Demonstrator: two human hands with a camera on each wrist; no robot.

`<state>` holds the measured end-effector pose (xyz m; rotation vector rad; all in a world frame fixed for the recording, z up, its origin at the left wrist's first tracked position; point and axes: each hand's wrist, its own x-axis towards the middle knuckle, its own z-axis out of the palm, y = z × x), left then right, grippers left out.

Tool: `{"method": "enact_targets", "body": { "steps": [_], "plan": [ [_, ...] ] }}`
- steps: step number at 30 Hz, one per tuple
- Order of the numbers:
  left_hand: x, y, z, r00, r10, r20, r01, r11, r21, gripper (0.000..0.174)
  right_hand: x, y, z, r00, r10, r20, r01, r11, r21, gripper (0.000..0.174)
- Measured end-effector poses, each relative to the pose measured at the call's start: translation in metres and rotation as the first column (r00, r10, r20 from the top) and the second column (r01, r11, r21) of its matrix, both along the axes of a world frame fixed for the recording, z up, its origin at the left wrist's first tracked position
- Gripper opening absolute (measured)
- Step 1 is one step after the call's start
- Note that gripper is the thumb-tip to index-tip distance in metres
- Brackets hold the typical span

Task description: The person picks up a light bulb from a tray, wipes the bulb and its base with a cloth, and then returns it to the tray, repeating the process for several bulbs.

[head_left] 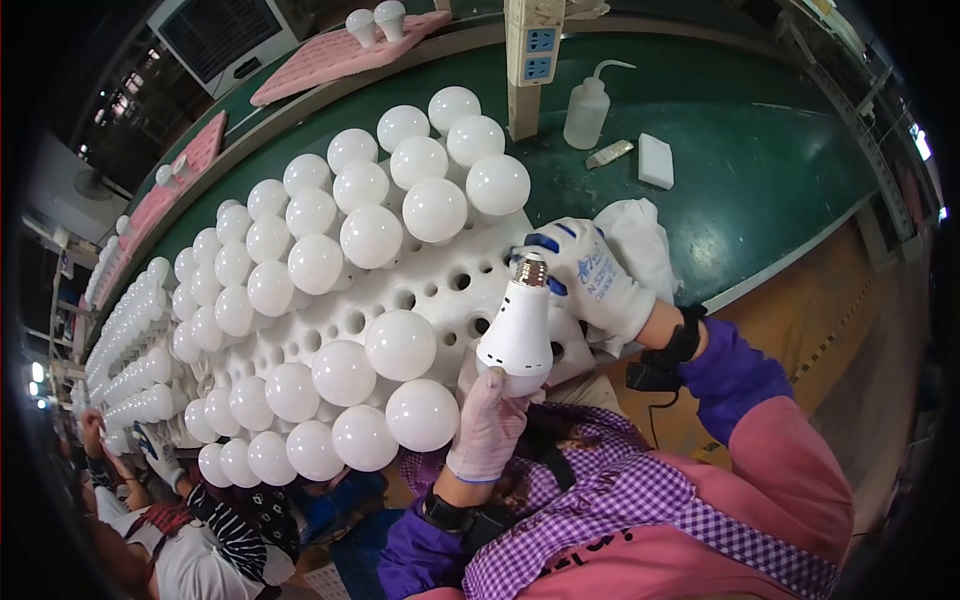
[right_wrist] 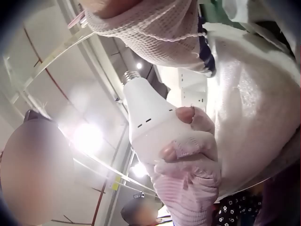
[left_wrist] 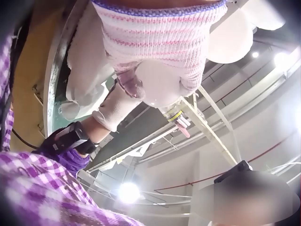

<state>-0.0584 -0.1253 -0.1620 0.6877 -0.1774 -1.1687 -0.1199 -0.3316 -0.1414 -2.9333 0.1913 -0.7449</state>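
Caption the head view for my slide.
Gloved left hand grips a white bulb by its dome, right hand close by, beside rows of round bulbs on holed foam.

bulbs (head_left: 435, 210) on tray (head_left: 435, 312) | bottle (head_left: 586, 112) behind tray, on table (head_left: 740, 150)

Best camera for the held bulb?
Right wrist: the bulb is largest there, screw base and slots clear. Head shows it smaller, both details included; left wrist shows mainly the dome, partly covered by the left hand.
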Motion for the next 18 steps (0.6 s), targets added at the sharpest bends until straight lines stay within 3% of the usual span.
{"method": "enact_targets", "body": {
  "steps": [1,2,3,5,6,7,11,13,16,18],
  "plan": [
    [0.001,-0.001,0.003,0.996,0.054,0.066,-0.058,0.997,0.059,0.071,0.001,-0.001,0.001,0.997,-0.024,0.072,0.02,0.998,0.063,0.034],
    [0.002,-0.002,0.004,0.996,0.058,0.069,-0.062,0.996,0.059,0.071,-0.005,-0.002,0.007,0.993,-0.11,0.031,0.097,0.955,0.282,0.033],
    [0.003,-0.002,0.005,0.991,0.077,0.109,-0.086,0.993,0.085,0.068,-0.01,0.001,0.016,0.994,-0.103,0.028,0.091,0.955,0.282,0.033],
    [0.001,-0.006,0.007,0.986,0.093,0.136,-0.109,0.988,0.113,0.065,-0.023,0.007,0.036,0.975,-0.211,0.076,0.084,0.657,0.749,0.033],
    [0.0,-0.01,0.01,0.972,0.128,0.2,-0.152,0.982,0.112,0.064,-0.028,0.01,0.047,0.978,-0.191,0.082,0.103,0.789,0.606,0.031],
    [0.0,-0.013,0.013,0.952,0.158,0.264,-0.191,0.976,0.106,0.063,-0.031,0.016,0.056,0.98,-0.153,0.13,0.053,0.821,0.569,0.031],
    [0.0,-0.019,0.023,0.955,0.182,0.236,-0.228,0.955,0.187,0.058,-0.035,0.026,0.063,0.991,-0.06,0.118,-0.022,0.806,0.592,0.038],
    [0.0,-0.02,0.024,0.953,0.164,0.254,-0.222,0.949,0.222,0.056,-0.033,0.027,0.064,0.988,-0.048,0.145,-0.023,0.892,0.452,0.039],
    [-0.002,-0.022,0.027,0.947,0.181,0.264,-0.243,0.943,0.228,0.055,-0.033,0.032,0.063,0.994,-0.032,0.107,-0.011,0.927,0.376,0.04],
    [0.0,-0.021,0.023,0.949,0.159,0.272,-0.222,0.95,0.219,0.054,-0.037,0.044,0.05,0.995,-0.009,0.096,-0.034,0.902,0.431,0.045]
  ]
}}
